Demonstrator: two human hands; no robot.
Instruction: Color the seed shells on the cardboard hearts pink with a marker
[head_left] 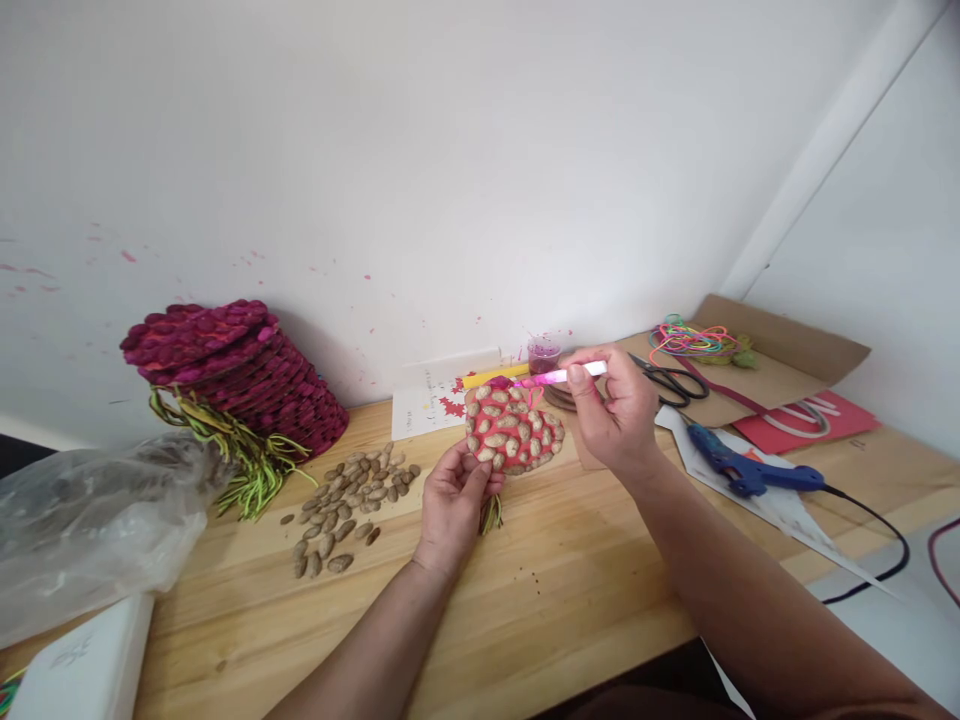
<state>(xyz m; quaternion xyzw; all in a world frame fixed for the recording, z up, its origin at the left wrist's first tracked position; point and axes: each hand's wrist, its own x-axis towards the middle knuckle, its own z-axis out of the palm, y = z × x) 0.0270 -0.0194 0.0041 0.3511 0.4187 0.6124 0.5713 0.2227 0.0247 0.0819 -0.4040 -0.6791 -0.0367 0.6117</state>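
My left hand grips the lower left edge of a red heart-shaped piece covered with peanuts in their shells. In my right hand is a white paintbrush with a pink-stained end. Its tip meets the upper left part of the piece, where a peanut is coloured dark magenta. Behind the brush stands a small clear cup with purple-pink paint. Green strands hang below the piece. Loose peanuts lie on the table left of my left hand.
A stack of magenta peanut-covered pieces with green strands leans at the wall, beside a clear plastic bag. On the right lie a blue glue gun with its cord, black-handled scissors, and colourful cords on cardboard.
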